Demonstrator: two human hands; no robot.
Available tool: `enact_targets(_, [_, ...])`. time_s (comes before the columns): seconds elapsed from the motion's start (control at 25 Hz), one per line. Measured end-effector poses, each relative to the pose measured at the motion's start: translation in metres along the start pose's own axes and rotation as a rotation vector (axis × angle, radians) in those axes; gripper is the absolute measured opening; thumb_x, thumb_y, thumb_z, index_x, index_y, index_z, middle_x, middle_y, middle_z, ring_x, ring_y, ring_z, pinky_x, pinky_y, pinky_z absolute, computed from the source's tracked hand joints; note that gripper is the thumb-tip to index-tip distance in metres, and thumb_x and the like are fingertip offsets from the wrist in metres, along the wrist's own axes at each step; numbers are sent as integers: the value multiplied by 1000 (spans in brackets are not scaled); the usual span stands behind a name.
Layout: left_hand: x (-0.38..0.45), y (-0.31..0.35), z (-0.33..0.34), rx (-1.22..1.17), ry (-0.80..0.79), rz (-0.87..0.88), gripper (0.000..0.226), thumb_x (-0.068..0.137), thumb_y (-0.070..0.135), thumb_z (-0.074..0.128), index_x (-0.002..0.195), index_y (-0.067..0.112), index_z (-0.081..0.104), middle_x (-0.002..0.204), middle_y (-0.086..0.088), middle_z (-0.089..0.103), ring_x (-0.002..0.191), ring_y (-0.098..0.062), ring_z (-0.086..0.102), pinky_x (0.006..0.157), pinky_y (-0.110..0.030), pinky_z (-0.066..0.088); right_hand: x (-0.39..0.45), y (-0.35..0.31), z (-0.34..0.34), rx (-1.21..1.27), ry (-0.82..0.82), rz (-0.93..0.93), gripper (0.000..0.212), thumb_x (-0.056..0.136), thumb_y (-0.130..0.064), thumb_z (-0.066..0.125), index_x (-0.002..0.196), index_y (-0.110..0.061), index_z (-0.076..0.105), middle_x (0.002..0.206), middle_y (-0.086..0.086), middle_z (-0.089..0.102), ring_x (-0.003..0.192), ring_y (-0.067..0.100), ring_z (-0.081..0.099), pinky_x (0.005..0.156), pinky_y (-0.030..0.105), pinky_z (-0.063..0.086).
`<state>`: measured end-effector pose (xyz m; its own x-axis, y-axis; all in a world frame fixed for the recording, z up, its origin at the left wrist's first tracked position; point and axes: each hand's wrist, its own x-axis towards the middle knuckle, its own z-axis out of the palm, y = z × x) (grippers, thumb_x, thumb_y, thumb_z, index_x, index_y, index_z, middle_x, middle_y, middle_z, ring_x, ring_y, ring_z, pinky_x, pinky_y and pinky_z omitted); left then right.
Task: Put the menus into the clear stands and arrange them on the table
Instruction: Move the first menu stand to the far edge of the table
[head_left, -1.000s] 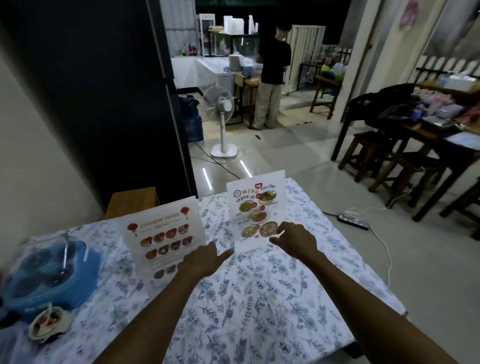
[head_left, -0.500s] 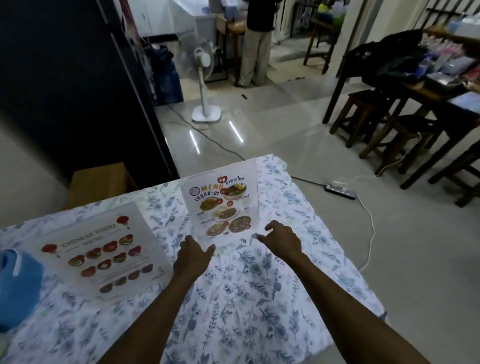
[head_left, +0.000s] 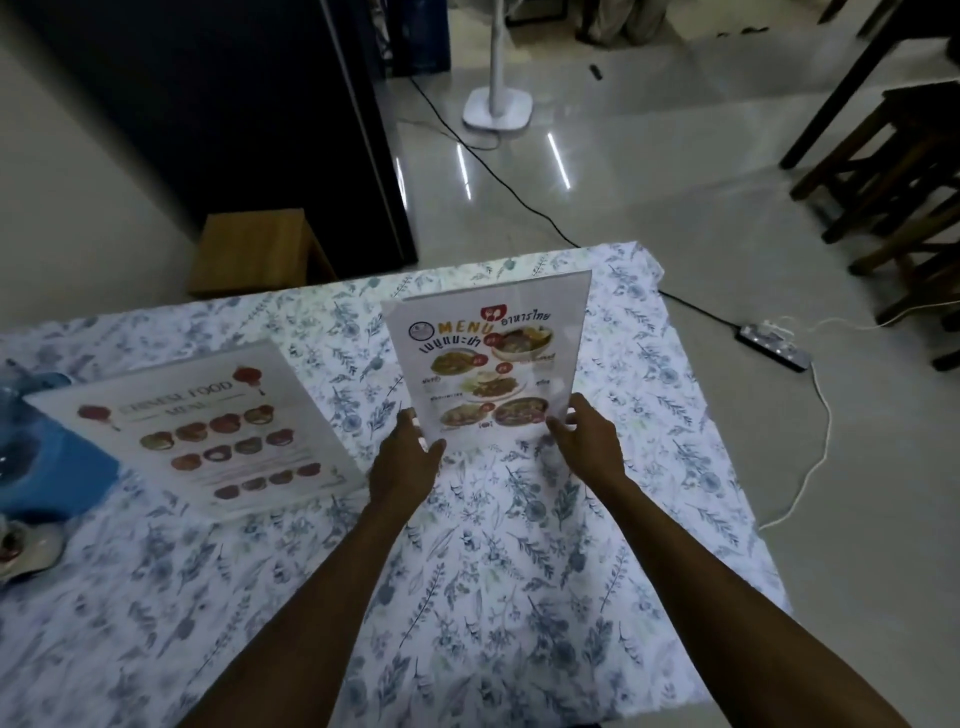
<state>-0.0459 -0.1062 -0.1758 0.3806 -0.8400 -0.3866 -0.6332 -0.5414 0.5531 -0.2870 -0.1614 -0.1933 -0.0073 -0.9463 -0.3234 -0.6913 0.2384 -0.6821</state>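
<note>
Head: both hands (head_left: 405, 460) gripping menu stand (head_left: 488, 358)

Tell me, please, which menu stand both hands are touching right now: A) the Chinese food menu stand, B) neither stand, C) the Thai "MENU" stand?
C: the left hand and right hand sit at the bottom corners of the upright Thai menu stand, while the Chinese food menu stand stands untouched beside it.
</note>
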Motion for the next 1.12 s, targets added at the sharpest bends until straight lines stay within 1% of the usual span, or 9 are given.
enact_targets(0.12, [-1,-2,-6,14,11,44,42,94,37,62,129,14,58,117,-11,72,103,-33,70,82,-50,59,-5,-2,-5,-88,11,-39,38,94,-45,58,120,-16,61,116,9,71,105,30,67,81,40,54])
enact_targets(0.24, [-11,-3,-18,-22,9,103,34,93,39,64,121,21,66,110,-6,75,97,-31,72,78,-47,59,-21,-2,-15,-139,15,-22,39,93,-50,58,120,-23,62,117,4,72,105,26,68,78,38,54])
enact_targets(0.32, [-16,-2,-25,-37,-11,156,30,92,40,66,117,24,68,106,-3,76,95,-28,72,78,-45,59,-35,0,-20,-124,31,1,42,92,-55,58,121,-25,61,117,3,72,105,24,68,78,37,55])
enact_targets(0.44, [-16,9,-38,2,-43,245,28,91,43,65,114,28,68,104,2,75,93,-25,71,78,-41,58,-55,-2,-33,-115,108,2,43,91,-58,57,123,-29,60,115,1,73,106,22,68,75,34,53])
enact_targets(0.64, [-9,51,-42,-53,-105,362,28,92,40,65,118,27,68,104,5,75,87,-19,70,70,-34,56,-58,-5,-75,-123,204,-1,38,90,-57,59,122,-36,60,111,-1,74,104,20,69,76,37,55])
enact_targets(0.72, [0,72,-36,-130,-130,399,32,92,37,65,123,26,68,111,3,76,90,-20,72,76,-40,60,-43,-5,-97,-144,237,-20,40,89,-59,58,123,-37,61,111,-2,74,104,21,68,74,35,52])
enact_targets(0.8, [13,96,-29,-173,-134,432,34,93,33,66,126,24,68,116,0,75,98,-22,71,83,-45,59,-18,-5,-120,-161,253,-36,39,89,-59,59,121,-37,61,110,-3,74,103,22,68,74,34,51])
enact_targets(0.92, [38,130,-18,-214,-125,424,33,95,28,66,127,20,68,117,-2,74,104,-22,70,89,-43,58,27,-2,-146,-160,233,-41,35,89,-57,60,115,-33,62,110,-4,74,101,23,69,75,35,53])
enact_targets(1.12, [94,183,15,-210,-56,362,32,93,29,68,123,18,70,108,-5,75,94,-23,70,81,-41,58,119,13,-175,-166,217,-117,39,89,-61,57,112,-29,62,108,-1,75,100,24,69,76,36,54])
